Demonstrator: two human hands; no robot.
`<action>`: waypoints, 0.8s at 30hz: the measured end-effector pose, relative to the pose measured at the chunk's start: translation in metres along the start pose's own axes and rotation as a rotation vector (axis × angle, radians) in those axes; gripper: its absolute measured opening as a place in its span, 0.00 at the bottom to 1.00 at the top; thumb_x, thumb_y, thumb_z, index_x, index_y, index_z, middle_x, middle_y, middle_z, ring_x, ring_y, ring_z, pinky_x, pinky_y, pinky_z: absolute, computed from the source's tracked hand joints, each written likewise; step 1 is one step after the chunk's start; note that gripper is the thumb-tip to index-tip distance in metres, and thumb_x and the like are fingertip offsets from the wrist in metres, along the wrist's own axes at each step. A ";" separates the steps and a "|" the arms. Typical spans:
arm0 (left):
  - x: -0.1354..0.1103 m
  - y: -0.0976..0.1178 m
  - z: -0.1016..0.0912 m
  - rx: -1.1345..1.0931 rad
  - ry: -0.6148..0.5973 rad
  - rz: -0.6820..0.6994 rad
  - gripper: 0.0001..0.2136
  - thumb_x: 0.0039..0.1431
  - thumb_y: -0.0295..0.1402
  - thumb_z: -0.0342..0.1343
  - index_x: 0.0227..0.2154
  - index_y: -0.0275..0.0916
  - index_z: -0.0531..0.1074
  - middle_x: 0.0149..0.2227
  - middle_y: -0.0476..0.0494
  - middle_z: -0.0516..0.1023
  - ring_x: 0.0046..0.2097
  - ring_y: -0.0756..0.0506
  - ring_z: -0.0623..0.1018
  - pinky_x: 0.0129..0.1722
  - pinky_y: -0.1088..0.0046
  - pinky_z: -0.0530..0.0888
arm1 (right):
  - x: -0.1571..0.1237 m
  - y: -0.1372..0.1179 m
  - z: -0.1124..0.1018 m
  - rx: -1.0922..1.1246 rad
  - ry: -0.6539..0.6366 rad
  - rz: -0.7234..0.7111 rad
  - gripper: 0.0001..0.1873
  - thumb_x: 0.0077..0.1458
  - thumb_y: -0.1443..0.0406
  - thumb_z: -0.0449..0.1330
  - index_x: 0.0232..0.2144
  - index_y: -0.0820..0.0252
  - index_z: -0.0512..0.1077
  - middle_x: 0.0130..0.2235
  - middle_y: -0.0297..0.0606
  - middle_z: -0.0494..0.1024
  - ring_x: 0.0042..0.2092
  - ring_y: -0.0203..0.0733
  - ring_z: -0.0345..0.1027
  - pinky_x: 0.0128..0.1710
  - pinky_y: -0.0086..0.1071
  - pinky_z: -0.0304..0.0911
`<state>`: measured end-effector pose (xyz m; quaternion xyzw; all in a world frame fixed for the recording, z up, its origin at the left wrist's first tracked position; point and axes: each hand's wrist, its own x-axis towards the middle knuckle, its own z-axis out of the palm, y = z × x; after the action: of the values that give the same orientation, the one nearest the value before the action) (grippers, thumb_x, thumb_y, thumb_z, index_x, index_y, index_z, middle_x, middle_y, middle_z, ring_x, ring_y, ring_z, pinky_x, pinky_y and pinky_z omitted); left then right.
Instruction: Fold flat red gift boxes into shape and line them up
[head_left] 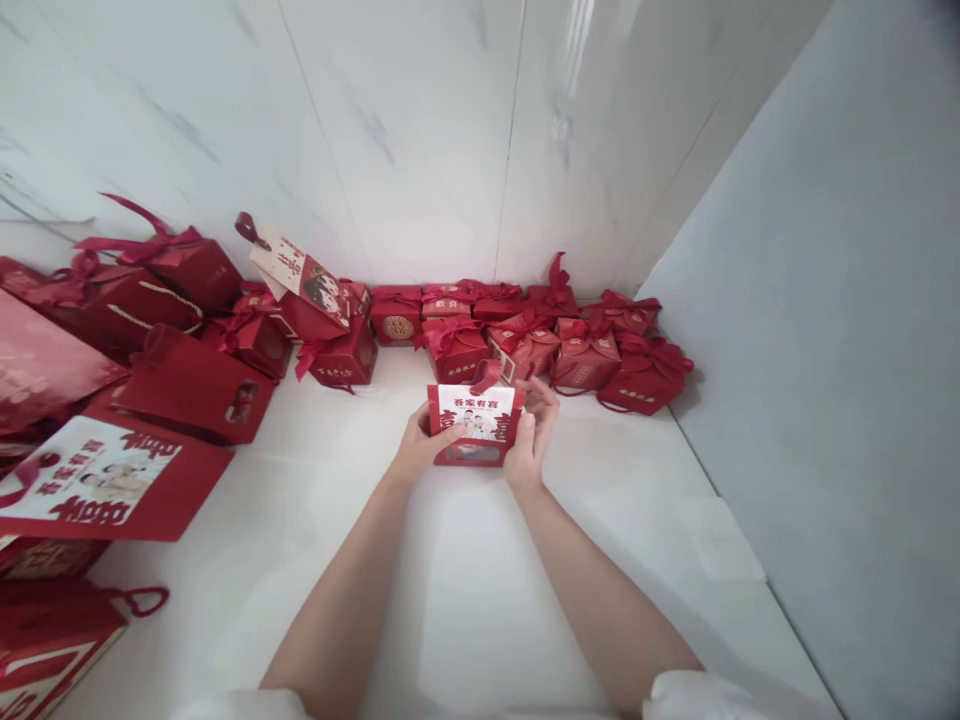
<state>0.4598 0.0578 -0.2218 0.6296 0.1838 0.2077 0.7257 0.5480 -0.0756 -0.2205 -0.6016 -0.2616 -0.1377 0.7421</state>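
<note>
Between my two hands, a red gift box point(470, 452) with a white printed label, a small window and a ribbon loop on top stands on the white surface. My left hand point(427, 440) grips its left side, thumb across the front. At the right side, my right hand point(532, 432) has its thumb against the box edge and its fingers behind and beside it; some fingertips stick up past the top corner. Just behind the held box sits a row of small red gift boxes point(454, 350) tied with ribbons.
To the left lies a pile of larger red boxes and bags, among them a labelled red box point(199, 485) and a red box with a rope handle point(52, 630). A tilted box with a white top point(296, 280) rests on others. Behind rises a marbled wall point(420, 130); a grey panel point(840, 320) bounds the right.
</note>
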 end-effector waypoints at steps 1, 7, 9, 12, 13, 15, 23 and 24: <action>0.000 -0.001 0.000 0.001 -0.008 -0.002 0.24 0.40 0.37 0.72 0.42 0.35 0.74 0.42 0.40 0.81 0.44 0.37 0.80 0.47 0.60 0.77 | 0.003 -0.005 0.000 -0.020 0.026 -0.012 0.22 0.65 0.55 0.44 0.58 0.56 0.56 0.53 0.49 0.67 0.53 0.48 0.66 0.54 0.48 0.62; 0.001 -0.005 0.000 -0.007 -0.014 -0.003 0.23 0.42 0.39 0.71 0.41 0.35 0.74 0.41 0.40 0.81 0.43 0.39 0.80 0.46 0.61 0.77 | 0.044 -0.066 -0.010 -0.146 -0.102 -0.214 0.16 0.66 0.62 0.47 0.53 0.51 0.66 0.55 0.43 0.66 0.58 0.48 0.62 0.55 0.47 0.63; 0.001 -0.003 0.001 -0.009 -0.021 0.013 0.24 0.42 0.39 0.71 0.42 0.35 0.74 0.42 0.40 0.81 0.43 0.39 0.80 0.47 0.60 0.77 | 0.061 -0.088 -0.018 -0.246 -0.377 -0.345 0.15 0.64 0.64 0.51 0.51 0.49 0.69 0.57 0.41 0.67 0.59 0.48 0.61 0.58 0.47 0.60; -0.002 0.003 0.003 -0.011 -0.024 0.019 0.25 0.43 0.40 0.71 0.45 0.35 0.74 0.45 0.39 0.81 0.45 0.38 0.80 0.48 0.60 0.76 | 0.079 -0.108 -0.029 -0.446 -0.709 -0.420 0.13 0.62 0.65 0.54 0.47 0.49 0.72 0.58 0.40 0.67 0.61 0.50 0.58 0.60 0.49 0.57; -0.003 0.004 0.004 -0.013 -0.024 0.013 0.26 0.43 0.40 0.71 0.45 0.35 0.74 0.45 0.38 0.80 0.46 0.38 0.79 0.48 0.60 0.76 | 0.083 -0.111 -0.032 -0.503 -0.758 -0.400 0.12 0.62 0.66 0.55 0.46 0.51 0.72 0.58 0.41 0.68 0.61 0.51 0.58 0.59 0.50 0.57; -0.004 0.006 0.006 -0.012 -0.017 -0.008 0.26 0.43 0.40 0.71 0.45 0.35 0.74 0.45 0.38 0.81 0.46 0.38 0.80 0.48 0.60 0.76 | 0.088 -0.113 -0.038 -0.584 -0.785 -0.328 0.09 0.60 0.66 0.57 0.44 0.54 0.72 0.55 0.43 0.70 0.59 0.52 0.60 0.57 0.50 0.60; -0.007 0.009 0.005 -0.003 -0.030 -0.054 0.26 0.42 0.40 0.71 0.44 0.35 0.74 0.44 0.38 0.81 0.46 0.37 0.80 0.47 0.59 0.77 | 0.101 -0.115 -0.062 -0.570 -0.851 0.042 0.09 0.56 0.70 0.58 0.38 0.51 0.72 0.37 0.31 0.80 0.38 0.42 0.75 0.36 0.33 0.67; -0.007 0.009 0.005 0.000 -0.037 -0.058 0.26 0.43 0.40 0.71 0.44 0.35 0.74 0.45 0.37 0.81 0.46 0.37 0.79 0.47 0.59 0.77 | 0.102 -0.114 -0.064 -0.539 -0.862 0.062 0.10 0.55 0.71 0.57 0.38 0.51 0.72 0.38 0.30 0.80 0.39 0.42 0.76 0.37 0.33 0.68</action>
<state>0.4561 0.0511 -0.2119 0.6276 0.1886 0.1750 0.7348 0.5873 -0.1537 -0.0789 -0.7813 -0.4813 0.0825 0.3886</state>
